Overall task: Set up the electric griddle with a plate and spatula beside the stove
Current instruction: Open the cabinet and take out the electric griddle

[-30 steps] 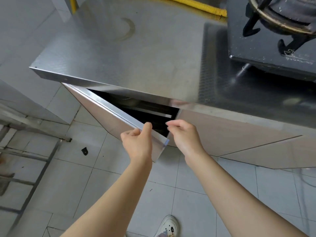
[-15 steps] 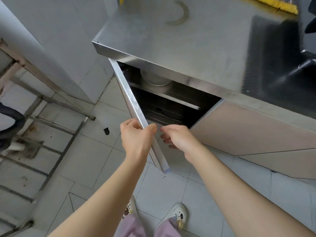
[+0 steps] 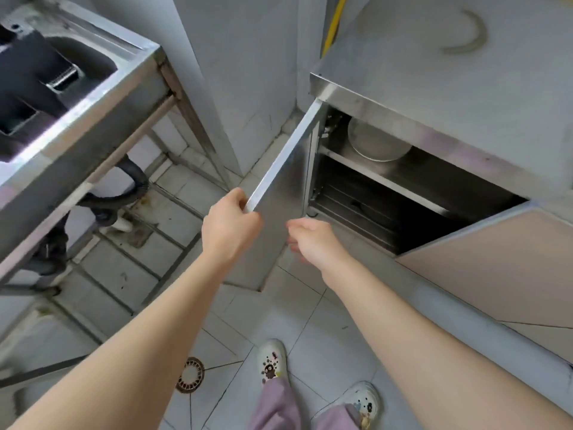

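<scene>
The steel cabinet door (image 3: 286,193) under the counter (image 3: 449,88) stands wide open, swung out to the left. My left hand (image 3: 231,226) grips its top outer corner. Just right of the door, my right hand (image 3: 313,240) hovers with loosely curled fingers, holding nothing. Inside the cabinet, a stack of pale round plates (image 3: 376,142) sits on the upper shelf. A dark wire rack (image 3: 372,209) fills the lower part, its contents too dark to make out. No griddle or spatula shows.
A steel sink stand (image 3: 93,97) with a drain hose (image 3: 124,193) stands to the left. A round floor drain (image 3: 190,374) lies near my feet. A closed beige cabinet door (image 3: 496,268) is to the right. A yellow gas hose (image 3: 333,24) runs up the wall.
The door has swung from slightly ajar to wide open, pulled by my left hand. My right hand has let go of its edge. The view has turned left, away from the stove.
</scene>
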Motion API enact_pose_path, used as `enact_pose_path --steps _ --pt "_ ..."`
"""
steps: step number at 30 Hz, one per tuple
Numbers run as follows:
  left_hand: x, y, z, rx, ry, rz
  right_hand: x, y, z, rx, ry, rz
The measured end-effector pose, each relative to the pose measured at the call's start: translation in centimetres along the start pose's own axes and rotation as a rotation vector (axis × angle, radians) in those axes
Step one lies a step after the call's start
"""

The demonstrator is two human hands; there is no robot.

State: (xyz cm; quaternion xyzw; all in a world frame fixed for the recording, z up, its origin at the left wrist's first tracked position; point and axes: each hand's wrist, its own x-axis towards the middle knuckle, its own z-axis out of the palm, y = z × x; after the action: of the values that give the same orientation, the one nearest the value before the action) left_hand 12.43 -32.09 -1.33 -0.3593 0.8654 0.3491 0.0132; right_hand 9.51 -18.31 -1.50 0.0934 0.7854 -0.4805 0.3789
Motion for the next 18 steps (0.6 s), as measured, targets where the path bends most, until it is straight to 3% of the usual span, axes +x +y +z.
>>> enact_pose_path --steps 8,12,14,18 --pt "1.3 -1.0 -1.1 0.149 0.123 0.078 0.3 0.0 -0.7 -0.003 0.011 -0.025" --pt "-0.5 1.1 0.7 0.021 0.230 0.400 -0.3 0.8 -3.9 0.047 0.105 -0.018" --pt "-1.5 4.2 2.6 -0.072 0.174 0.531 -0.5 1.7 -7.0 0.082 0.184 -0.017" --pt "-4.0 9.9 7.9 -0.148 -0.115 0.588 -1.3 4.0 -13.2 0.158 0.354 0.009"
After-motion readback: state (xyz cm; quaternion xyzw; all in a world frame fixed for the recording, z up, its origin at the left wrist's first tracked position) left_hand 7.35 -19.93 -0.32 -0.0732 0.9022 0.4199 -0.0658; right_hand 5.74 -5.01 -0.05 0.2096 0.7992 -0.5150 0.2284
